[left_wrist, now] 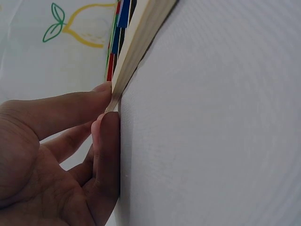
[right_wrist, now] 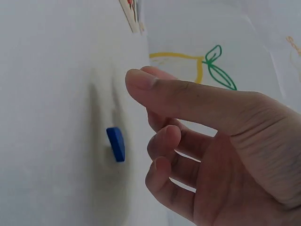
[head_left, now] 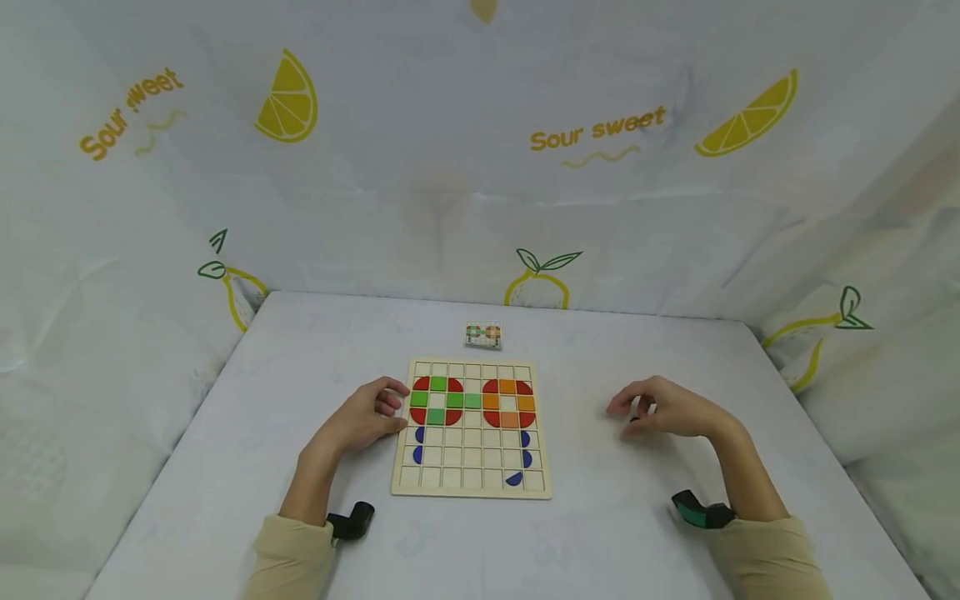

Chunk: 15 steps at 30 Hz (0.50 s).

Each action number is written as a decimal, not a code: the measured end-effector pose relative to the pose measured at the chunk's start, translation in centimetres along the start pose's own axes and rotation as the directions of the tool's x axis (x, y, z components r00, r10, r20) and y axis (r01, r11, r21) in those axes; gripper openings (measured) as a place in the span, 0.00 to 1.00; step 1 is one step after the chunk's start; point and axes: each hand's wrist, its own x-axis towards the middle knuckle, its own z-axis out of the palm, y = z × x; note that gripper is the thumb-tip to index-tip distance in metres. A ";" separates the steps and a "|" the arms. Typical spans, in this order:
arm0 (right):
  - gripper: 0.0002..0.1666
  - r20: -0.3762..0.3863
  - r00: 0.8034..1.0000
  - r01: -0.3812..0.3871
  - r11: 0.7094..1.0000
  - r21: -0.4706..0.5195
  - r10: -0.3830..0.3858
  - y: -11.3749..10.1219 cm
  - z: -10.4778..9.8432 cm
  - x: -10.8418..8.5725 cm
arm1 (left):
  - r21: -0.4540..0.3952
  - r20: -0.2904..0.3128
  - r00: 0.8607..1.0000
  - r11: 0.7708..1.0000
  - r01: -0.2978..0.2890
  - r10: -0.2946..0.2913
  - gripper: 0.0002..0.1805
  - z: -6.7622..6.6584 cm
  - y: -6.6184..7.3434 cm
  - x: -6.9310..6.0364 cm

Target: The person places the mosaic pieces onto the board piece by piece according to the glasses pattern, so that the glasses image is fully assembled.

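Note:
A square wooden puzzle board [head_left: 471, 492] with a grid of cells lies on the white table. Red, green and orange pieces form two rounded shapes in its upper rows, and several blue half-round pieces [head_left: 513, 479] sit lower down. At the board's left edge, my left hand [head_left: 365, 414] holds the rim between thumb and fingertips. My right hand [head_left: 667, 408] hovers right of the board, its fingers loosely bent. Below its fingertips is a small blue piece [right_wrist: 116, 144], apart from the thumb and fingers in the right wrist view; whether it lies flat is unclear.
A small pattern card [head_left: 483, 335] lies behind the board. White cloth printed with lemons [head_left: 537, 290] hangs behind the table. Dark wrist devices [head_left: 351, 522] sit by both sleeves.

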 end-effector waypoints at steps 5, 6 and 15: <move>0.18 -0.025 0.999 -0.021 0.998 0.051 0.022 1.9 -0.1 -0.6 | -0.001 0.002 1.000 1.000 -0.003 0.003 0.25 0.0 0.0 0.0; 0.17 -0.028 0.999 -0.030 0.998 0.058 0.031 2.3 -0.1 -0.7 | -0.003 0.002 1.000 1.000 0.000 0.000 0.25 0.0 0.0 0.0; 0.10 -0.050 0.995 -0.083 0.995 0.063 0.086 3.9 -0.4 -1.3 | 0.004 -0.003 1.000 1.000 0.008 -0.008 0.24 0.1 0.0 -0.1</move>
